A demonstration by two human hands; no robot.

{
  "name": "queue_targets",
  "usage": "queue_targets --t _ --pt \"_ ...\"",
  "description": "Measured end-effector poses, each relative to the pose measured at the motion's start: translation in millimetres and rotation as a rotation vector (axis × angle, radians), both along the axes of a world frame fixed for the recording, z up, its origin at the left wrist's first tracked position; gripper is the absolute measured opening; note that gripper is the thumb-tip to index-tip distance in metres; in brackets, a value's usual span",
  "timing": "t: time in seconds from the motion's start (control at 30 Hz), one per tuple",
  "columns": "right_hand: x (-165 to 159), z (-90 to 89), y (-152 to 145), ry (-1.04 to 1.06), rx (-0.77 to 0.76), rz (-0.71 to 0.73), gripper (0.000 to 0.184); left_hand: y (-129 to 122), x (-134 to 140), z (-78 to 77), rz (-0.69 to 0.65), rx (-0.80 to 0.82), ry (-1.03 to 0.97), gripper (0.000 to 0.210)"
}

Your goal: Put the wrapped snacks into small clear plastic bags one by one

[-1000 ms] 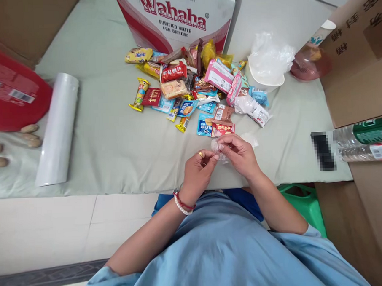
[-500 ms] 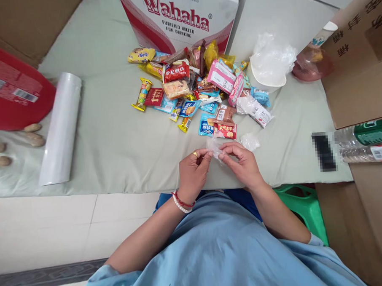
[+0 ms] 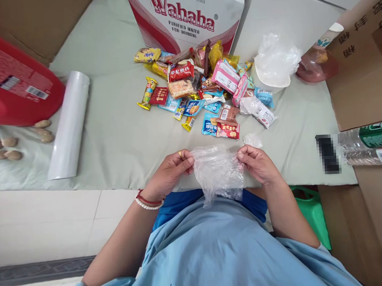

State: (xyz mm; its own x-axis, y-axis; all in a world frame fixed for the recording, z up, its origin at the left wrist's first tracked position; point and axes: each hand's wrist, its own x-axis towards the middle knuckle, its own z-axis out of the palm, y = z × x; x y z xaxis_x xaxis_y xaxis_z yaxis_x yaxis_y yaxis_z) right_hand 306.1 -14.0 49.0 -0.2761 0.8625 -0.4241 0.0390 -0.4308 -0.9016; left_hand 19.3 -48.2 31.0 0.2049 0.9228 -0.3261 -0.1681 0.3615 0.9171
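Observation:
A clear plastic bag (image 3: 218, 171) hangs spread out between my hands at the table's front edge. My left hand (image 3: 177, 166) pinches its left top corner, with a ring on one finger and bracelets at the wrist. On the other side, my right hand (image 3: 257, 162) is closed on the bag's right top corner. Just beyond lies a small crumpled piece of clear plastic (image 3: 253, 140). Farther back is a heap of wrapped snacks (image 3: 180, 88), with a red packet (image 3: 227, 131) and a blue packet (image 3: 209, 124) at its near side.
A white bowl (image 3: 267, 82) holding crumpled plastic bags stands right of the snacks. Behind is a Wahaha carton (image 3: 188, 23). On the left are a white roll (image 3: 69, 127), a red container (image 3: 23, 83) and several brown nuts (image 3: 12, 155). Plastic bottles (image 3: 368, 137) lie at right.
My hands have moved apart, pulling the bunched plastic bag out wide between them. The view has shifted slightly to the left.

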Motion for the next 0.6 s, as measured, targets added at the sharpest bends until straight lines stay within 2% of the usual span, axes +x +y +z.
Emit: queue_targets --t 0.13,0.23,0.3,0.37,0.47,0.53,0.57,0.6 --pt "-2 -1.2 -1 -0.153 0.239 0.085 0.037 3 -7 -1.0 0.082 0.032 0.183 0.051" --pt "-4 7.5 -2 -0.295 0.485 0.18 0.029 14 -6 0.6 0.214 -0.061 0.164 0.07" --pt "-6 17.0 -2 -0.352 0.655 0.289 0.021 29 -2 4.8 0.223 -0.078 0.261 0.077" --pt "-9 26.8 -2 -0.363 0.806 0.419 0.015 50 5 11.3 0.101 -0.001 0.463 0.074" --pt "-15 38.1 -1 -0.359 0.963 0.583 0.014 81 20 21.4 -0.246 0.139 0.732 0.059" --pt "-16 43.7 0 -0.388 1.034 0.642 0.014 96 29 26.0 -0.519 0.156 0.791 0.044" --pt "-15 46.7 0 -0.423 1.065 0.654 0.013 100 31 27.6 -0.609 0.15 0.774 0.037" --pt "-12 49.9 0 -0.474 1.092 0.653 0.013 101 33 28.8 -0.632 0.148 0.73 0.032"
